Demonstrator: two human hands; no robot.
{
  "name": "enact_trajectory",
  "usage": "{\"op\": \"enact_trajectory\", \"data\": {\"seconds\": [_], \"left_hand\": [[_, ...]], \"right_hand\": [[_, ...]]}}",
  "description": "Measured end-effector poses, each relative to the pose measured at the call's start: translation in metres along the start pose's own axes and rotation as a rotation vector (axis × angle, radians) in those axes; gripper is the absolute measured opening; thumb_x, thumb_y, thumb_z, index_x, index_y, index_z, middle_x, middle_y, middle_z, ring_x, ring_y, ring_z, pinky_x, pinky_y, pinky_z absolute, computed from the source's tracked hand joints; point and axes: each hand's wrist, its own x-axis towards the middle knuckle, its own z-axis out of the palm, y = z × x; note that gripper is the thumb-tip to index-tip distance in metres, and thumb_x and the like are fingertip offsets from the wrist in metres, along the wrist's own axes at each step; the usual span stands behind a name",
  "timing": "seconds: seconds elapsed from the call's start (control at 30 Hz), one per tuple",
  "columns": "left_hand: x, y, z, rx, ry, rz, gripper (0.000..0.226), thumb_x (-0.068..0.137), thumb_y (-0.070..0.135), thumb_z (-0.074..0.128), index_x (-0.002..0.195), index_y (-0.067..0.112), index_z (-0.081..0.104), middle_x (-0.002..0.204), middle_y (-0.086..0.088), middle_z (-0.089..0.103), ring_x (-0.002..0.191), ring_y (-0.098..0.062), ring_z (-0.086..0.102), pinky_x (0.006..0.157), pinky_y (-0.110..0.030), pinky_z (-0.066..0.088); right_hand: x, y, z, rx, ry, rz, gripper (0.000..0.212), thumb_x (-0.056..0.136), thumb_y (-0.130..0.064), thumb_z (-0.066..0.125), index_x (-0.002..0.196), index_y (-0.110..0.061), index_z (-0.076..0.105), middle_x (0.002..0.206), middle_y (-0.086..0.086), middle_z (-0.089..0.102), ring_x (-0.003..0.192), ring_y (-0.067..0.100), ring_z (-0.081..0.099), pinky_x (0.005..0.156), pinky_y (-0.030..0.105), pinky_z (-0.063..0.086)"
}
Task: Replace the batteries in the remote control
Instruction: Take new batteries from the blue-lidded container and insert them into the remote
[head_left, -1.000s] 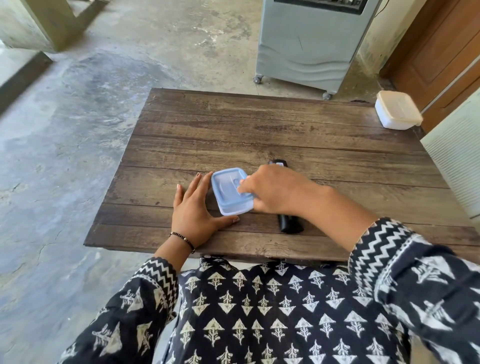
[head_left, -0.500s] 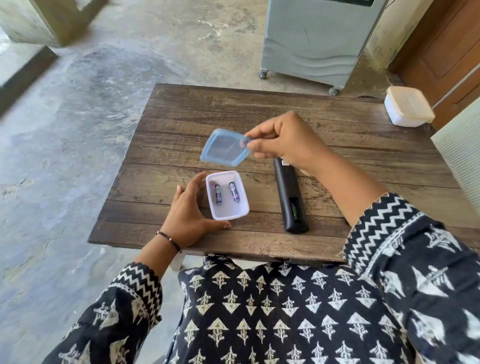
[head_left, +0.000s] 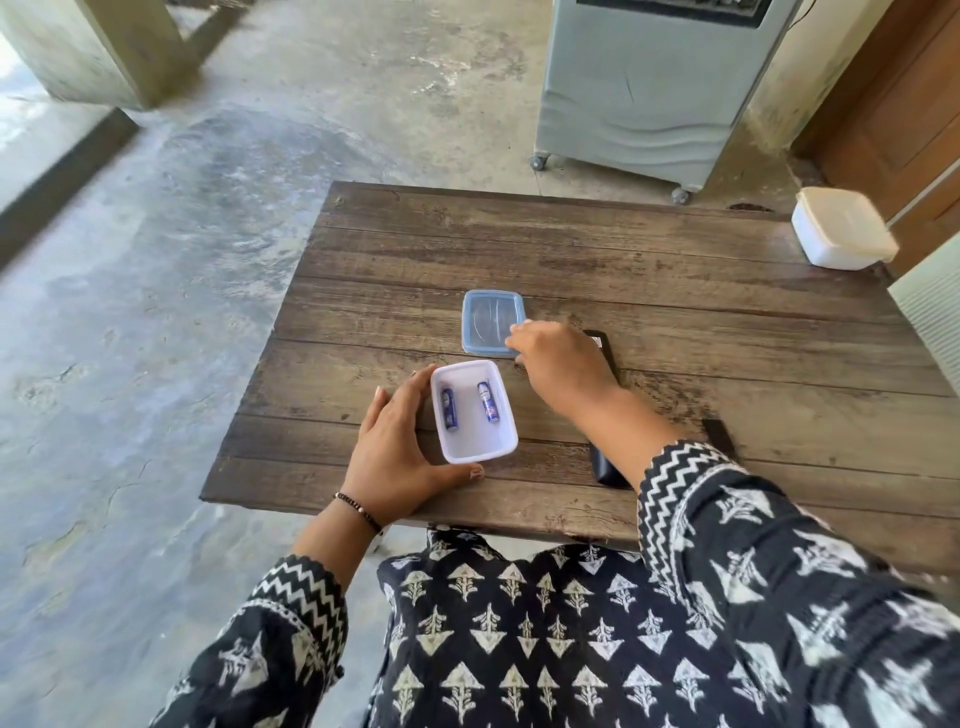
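Small white rectangular plastic tub (head_left: 474, 444), lid off, cupped by spread left hand (head_left: 396, 453); two blue cylindrical batteries (head_left: 468, 404) inside; translucent blue plastic lid (head_left: 485, 319) under right hand (head_left: 562, 364) fingertips, pinch or rest unclear; black slim remote control (head_left: 605, 470) beneath right forearm, mostly hidden; judged step: fresh cells exposed; next: open remote's back.

On the wooden desk (head_left: 675, 291): open white tub (head_left: 474, 447), blue lid (head_left: 488, 319) beyond it, black remote (head_left: 605, 470), cream box (head_left: 839, 234) far corner.
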Motion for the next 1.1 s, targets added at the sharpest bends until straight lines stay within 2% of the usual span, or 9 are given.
{"op": "enact_trajectory", "data": {"seconds": [0.1, 0.17, 0.23, 0.3, 0.37, 0.43, 0.6, 0.87, 1.1], "left_hand": [[0.0, 0.001, 0.001, 0.005, 0.01, -0.004, 0.112, 0.045, 0.066, 0.065, 0.142, 0.025, 0.026, 0.141, 0.011, 0.045, 0.132, -0.004, 0.038, 0.117, -0.028, 0.0], [0.0, 0.001, 0.002, 0.01, 0.017, -0.006, 0.113, 0.045, 0.067, 0.064, 0.142, 0.025, 0.026, 0.141, 0.011, 0.045, 0.132, -0.005, 0.038, 0.117, -0.027, 0.0], [-0.001, 0.002, 0.002, 0.025, 0.027, -0.008, 0.114, 0.044, 0.069, 0.063, 0.143, 0.025, 0.026, 0.142, 0.01, 0.044, 0.133, -0.006, 0.037, 0.118, -0.028, 0.001], [-0.001, 0.003, 0.003, 0.039, 0.038, -0.014, 0.114, 0.044, 0.07, 0.062, 0.143, 0.025, 0.026, 0.143, 0.01, 0.043, 0.133, -0.006, 0.035, 0.117, -0.027, 0.002], [-0.001, 0.004, 0.002, 0.042, 0.045, -0.016, 0.114, 0.044, 0.07, 0.06, 0.143, 0.024, 0.027, 0.144, 0.01, 0.043, 0.133, -0.006, 0.035, 0.116, -0.024, 0.001], [-0.002, 0.005, 0.002, 0.043, 0.047, -0.012, 0.112, 0.045, 0.069, 0.059, 0.142, 0.024, 0.027, 0.143, 0.009, 0.044, 0.133, -0.007, 0.035, 0.115, -0.023, 0.001], [-0.001, 0.005, 0.002, 0.037, 0.046, -0.008, 0.106, 0.049, 0.068, 0.061, 0.141, 0.026, 0.029, 0.14, 0.011, 0.047, 0.131, -0.006, 0.039, 0.116, -0.024, 0.002], [-0.001, 0.003, 0.003, 0.044, 0.047, -0.004, 0.104, 0.048, 0.069, 0.061, 0.139, 0.028, 0.03, 0.138, 0.013, 0.049, 0.13, -0.005, 0.042, 0.118, -0.027, 0.006], [-0.001, 0.004, 0.003, 0.049, 0.032, -0.029, 0.105, 0.049, 0.069, 0.061, 0.14, 0.026, 0.03, 0.14, 0.012, 0.048, 0.131, -0.005, 0.041, 0.118, -0.026, 0.005]], "right_hand": [[-0.001, 0.001, 0.005, -0.013, -0.026, -0.026, 0.02, 0.085, 0.004, 0.048, 0.096, -0.001, 0.065, 0.101, 0.016, 0.068, 0.095, 0.032, 0.062, 0.074, 0.042, 0.055], [-0.003, -0.001, 0.0, 0.0, -0.031, -0.007, 0.017, 0.085, 0.002, 0.049, 0.09, -0.002, 0.065, 0.094, 0.013, 0.067, 0.089, 0.031, 0.062, 0.067, 0.035, 0.052], [-0.006, -0.006, -0.012, 0.044, 0.047, 0.05, 0.016, 0.087, -0.003, 0.051, 0.087, -0.005, 0.067, 0.087, 0.01, 0.066, 0.081, 0.029, 0.061, 0.058, 0.029, 0.045], [-0.014, -0.018, -0.03, 0.138, 0.151, 0.049, 0.016, 0.086, -0.012, 0.055, 0.084, -0.011, 0.07, 0.085, 0.006, 0.064, 0.081, 0.026, 0.059, 0.057, 0.027, 0.04], [-0.024, -0.036, -0.045, 0.142, 0.056, -0.05, 0.014, 0.084, -0.02, 0.059, 0.089, -0.017, 0.071, 0.087, 0.001, 0.055, 0.09, 0.023, 0.052, 0.061, 0.028, 0.035], [-0.028, -0.048, -0.046, -0.013, -0.107, -0.126, 0.021, 0.082, -0.022, 0.059, 0.1, -0.021, 0.069, 0.091, 0.002, 0.044, 0.097, 0.022, 0.044, 0.064, 0.031, 0.034], [-0.018, -0.054, -0.044, -0.195, -0.221, -0.078, 0.029, 0.077, -0.022, 0.058, 0.105, -0.019, 0.065, 0.102, 0.008, 0.045, 0.102, 0.026, 0.041, 0.067, 0.032, 0.031], [-0.01, -0.058, -0.043, -0.214, -0.262, -0.069, 0.033, 0.078, -0.02, 0.059, 0.111, -0.018, 0.062, 0.111, 0.008, 0.047, 0.108, 0.026, 0.041, 0.085, 0.036, 0.038], [-0.009, -0.06, -0.04, -0.262, -0.302, -0.101, 0.031, 0.074, -0.02, 0.063, 0.103, -0.013, 0.058, 0.112, 0.008, 0.045, 0.108, 0.026, 0.037, 0.083, 0.036, 0.033]]}}
